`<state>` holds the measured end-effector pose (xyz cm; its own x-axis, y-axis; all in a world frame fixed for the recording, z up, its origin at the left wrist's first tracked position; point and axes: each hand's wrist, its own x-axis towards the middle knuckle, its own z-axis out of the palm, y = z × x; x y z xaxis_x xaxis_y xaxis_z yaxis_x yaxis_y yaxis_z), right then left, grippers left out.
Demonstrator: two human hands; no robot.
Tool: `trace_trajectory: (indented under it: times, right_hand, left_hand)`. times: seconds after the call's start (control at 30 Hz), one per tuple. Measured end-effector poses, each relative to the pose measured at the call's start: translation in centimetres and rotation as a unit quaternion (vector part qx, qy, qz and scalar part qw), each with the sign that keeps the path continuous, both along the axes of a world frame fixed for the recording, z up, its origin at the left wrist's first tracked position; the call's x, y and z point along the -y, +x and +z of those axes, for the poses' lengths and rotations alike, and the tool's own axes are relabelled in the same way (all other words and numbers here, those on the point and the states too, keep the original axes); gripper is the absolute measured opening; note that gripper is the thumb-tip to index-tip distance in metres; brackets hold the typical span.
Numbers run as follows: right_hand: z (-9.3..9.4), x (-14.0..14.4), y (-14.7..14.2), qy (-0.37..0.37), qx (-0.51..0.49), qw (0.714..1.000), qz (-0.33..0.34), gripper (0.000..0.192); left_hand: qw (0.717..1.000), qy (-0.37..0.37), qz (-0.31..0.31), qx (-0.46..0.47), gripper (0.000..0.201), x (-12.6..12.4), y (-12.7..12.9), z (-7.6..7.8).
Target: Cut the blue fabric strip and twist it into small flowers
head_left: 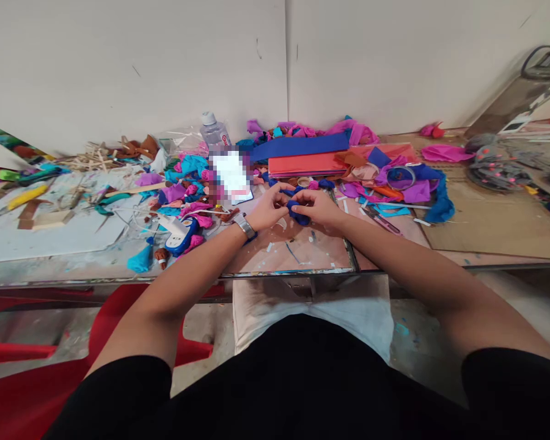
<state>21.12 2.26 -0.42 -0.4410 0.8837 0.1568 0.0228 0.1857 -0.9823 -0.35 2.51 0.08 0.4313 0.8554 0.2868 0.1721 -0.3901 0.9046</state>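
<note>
Both hands meet over the table, pinching one small piece of dark blue crepe paper (297,214). My left hand (269,209) has thumb and fingers closed on its left side, a metal watch (244,226) on that wrist. From the other side, my right hand (318,209) grips the same paper between thumb and forefinger. Part of the paper is hidden behind the fingers. Just left of my left hand lies a lit phone (233,176), its screen blurred. Beyond the hands are a folded red paper stack (307,165) and a dark blue paper strip (300,147).
A power strip (182,237) with white cables lies at left among crumpled coloured paper. Behind stands a plastic bottle (214,131). To the right are a tape roll (400,177), a pink-handled cutter (387,224) and cardboard (499,226). A red chair (114,324) stands below the table's front edge.
</note>
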Motion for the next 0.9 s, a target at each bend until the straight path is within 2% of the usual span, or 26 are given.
trace_trajectory:
  times: [0.13,0.27,0.37,0.47,0.7,0.9]
  right_hand:
    - [0.36,0.11,-0.08,-0.014,-0.007,1.0,-0.021,0.029]
    - [0.67,0.13,-0.3,-0.034,-0.052,0.997,-0.053,0.035]
    - [0.66,0.07,-0.42,-0.058,-0.083,0.993,-0.054,0.041]
    - [0.59,0.06,-0.44,-0.06,-0.073,0.994,-0.059,0.043]
    - [0.62,-0.14,-0.17,0.045,-0.024,0.994,-0.092,0.03]
    - [0.36,-0.56,-0.16,0.085,-0.015,0.992,-0.097,0.027]
  left_hand:
    - [1.0,-0.007,0.0,0.011,0.053,-0.26,-0.07,-0.38]
    - [0.999,-0.009,0.025,0.019,0.048,-0.28,0.0,-0.57]
    - [0.999,-0.009,0.045,0.016,0.037,-0.29,0.05,-0.56]
    - [0.998,0.003,0.065,0.0,0.032,-0.35,0.01,-0.42]
    - [0.997,0.005,0.071,-0.012,0.028,-0.43,-0.12,-0.22]
    - [0.998,0.002,0.063,-0.005,0.036,-0.08,0.08,0.06]
